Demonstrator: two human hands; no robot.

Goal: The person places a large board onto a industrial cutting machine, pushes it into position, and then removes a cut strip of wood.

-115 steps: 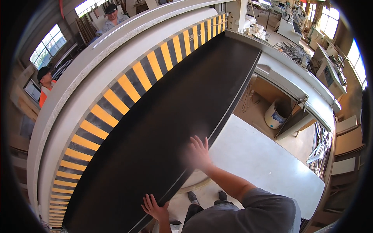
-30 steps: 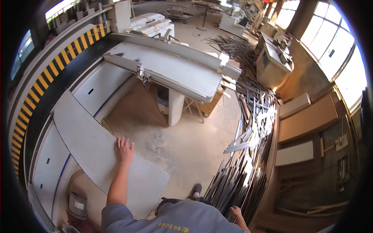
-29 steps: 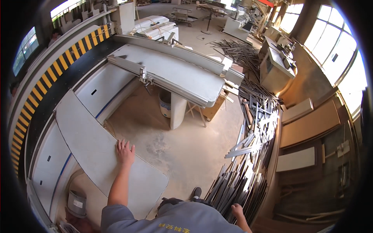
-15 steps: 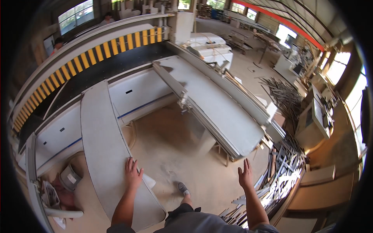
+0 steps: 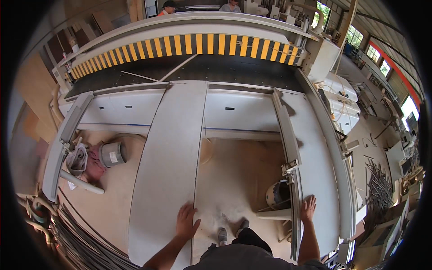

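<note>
My left hand (image 5: 186, 220) lies at the right edge of a long grey support table (image 5: 166, 166), fingers spread and nothing in them. Over the right-hand grey table (image 5: 315, 157), beside its metal rail, my right hand (image 5: 308, 209) is held flat with fingers stretched out, also without anything in it. Both tables run away from me to the dark bed (image 5: 225, 69) of a large panel saw, under a beam striped yellow and black (image 5: 198, 44). Two thin pale strips lie on that bed, the longer strip (image 5: 180, 66) slanting up to the right.
Between the tables is dusty floor with a round bucket (image 5: 277, 194) beside the right table's leg. Another grey bucket (image 5: 112, 154) stands left, near bags. Dark flexible strips (image 5: 85, 229) lie at lower left, a scrap pile (image 5: 379, 182) at right. Two people are behind the beam.
My view has swung left and I have come in between the two tables. The right hand, formerly in the air, is now at the right table; the left stays at its table's edge.
</note>
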